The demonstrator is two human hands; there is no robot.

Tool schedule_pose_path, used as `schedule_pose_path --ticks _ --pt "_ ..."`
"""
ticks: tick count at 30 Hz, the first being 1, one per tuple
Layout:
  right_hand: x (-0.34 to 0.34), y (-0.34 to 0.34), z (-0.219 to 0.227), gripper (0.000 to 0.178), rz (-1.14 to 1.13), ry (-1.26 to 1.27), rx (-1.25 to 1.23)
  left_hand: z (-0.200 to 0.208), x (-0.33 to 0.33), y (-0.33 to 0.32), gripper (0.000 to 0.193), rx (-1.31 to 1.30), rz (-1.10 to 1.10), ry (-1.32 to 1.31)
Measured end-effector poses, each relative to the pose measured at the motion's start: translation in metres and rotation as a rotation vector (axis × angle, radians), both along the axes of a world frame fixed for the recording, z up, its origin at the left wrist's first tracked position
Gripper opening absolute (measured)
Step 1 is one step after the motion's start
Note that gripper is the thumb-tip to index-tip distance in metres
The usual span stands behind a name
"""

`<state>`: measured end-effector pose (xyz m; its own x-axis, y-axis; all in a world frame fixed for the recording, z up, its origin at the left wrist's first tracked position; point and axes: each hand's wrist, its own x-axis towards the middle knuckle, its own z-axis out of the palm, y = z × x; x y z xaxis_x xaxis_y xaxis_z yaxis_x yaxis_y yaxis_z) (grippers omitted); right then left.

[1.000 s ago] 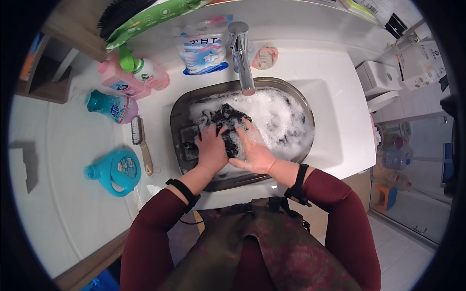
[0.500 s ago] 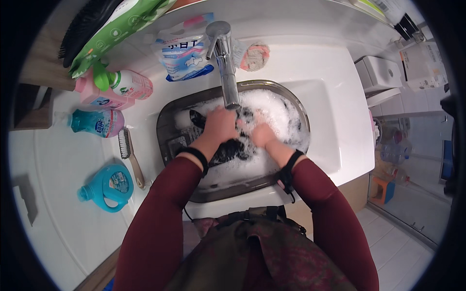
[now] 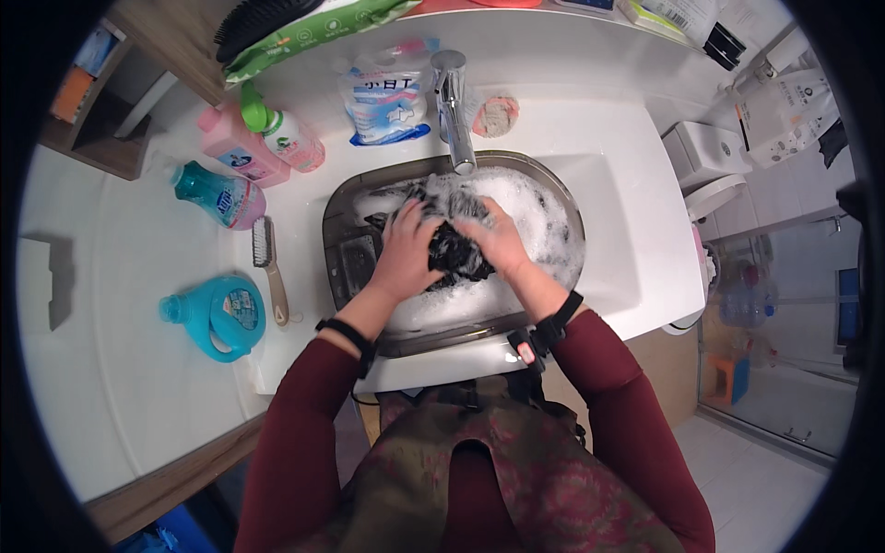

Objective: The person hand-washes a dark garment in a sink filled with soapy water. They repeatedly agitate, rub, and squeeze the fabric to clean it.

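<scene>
A soaked black cloth (image 3: 454, 255) lies bunched between my hands, its folds streaked with white foam. My left hand (image 3: 406, 253) presses on its left side with curved fingers and the thumb toward the middle. From the right, my right hand (image 3: 498, 238) grips the cloth, its fingers a little blurred. Both hands are above the suds (image 3: 544, 217) in a translucent grey basin (image 3: 334, 221), which sits in the white sink (image 3: 613, 240). The cloth's lower part is hidden in foam and water.
A chrome faucet (image 3: 454, 111) reaches over the basin's far edge. Left of the sink are a scrub brush (image 3: 273, 272), a blue detergent jug (image 3: 226, 318), a teal-and-pink bottle (image 3: 221, 196) and pink bottles (image 3: 241, 147). Behind stand a detergent pouch (image 3: 385, 103) and a soap-like lump (image 3: 496, 117).
My hands have come up out of the foam and now bunch the black cloth, which shows more above the suds. My head view has shifted somewhat.
</scene>
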<state>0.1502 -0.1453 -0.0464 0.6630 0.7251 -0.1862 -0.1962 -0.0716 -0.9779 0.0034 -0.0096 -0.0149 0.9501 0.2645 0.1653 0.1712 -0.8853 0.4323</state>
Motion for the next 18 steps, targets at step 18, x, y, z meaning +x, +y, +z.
schedule_pose_path --ticks 18 --pt "-0.048 -0.045 0.011 0.076 0.491 -1.034 -0.351 -0.030 -0.045 -0.029 0.092 0.129 0.063 0.237"
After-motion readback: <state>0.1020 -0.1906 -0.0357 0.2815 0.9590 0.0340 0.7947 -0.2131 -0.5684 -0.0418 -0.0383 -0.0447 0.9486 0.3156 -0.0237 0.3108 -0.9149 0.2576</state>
